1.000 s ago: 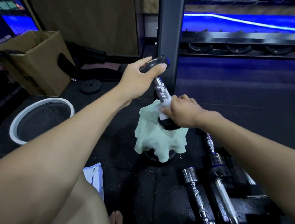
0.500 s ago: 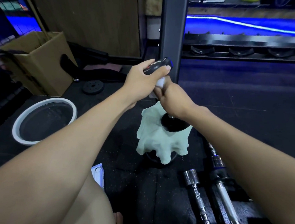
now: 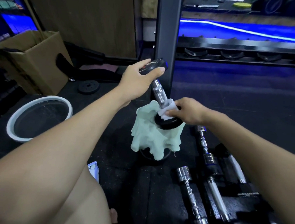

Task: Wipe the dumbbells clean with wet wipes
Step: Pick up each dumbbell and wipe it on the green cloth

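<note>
The dumbbell (image 3: pixel 158 91) stands tilted, its top gripped by the left hand (image 3: pixel 138 77), the right hand (image 3: pixel 188 112) pinching a wet wipe (image 3: pixel 167 107) round its handle's base.

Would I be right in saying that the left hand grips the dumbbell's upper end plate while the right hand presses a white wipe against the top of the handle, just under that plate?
Not quite. In the head view the left hand does grip the dumbbell's upper end plate, but the right hand presses the white wipe at the bottom of the handle, against the lower plate.
</note>
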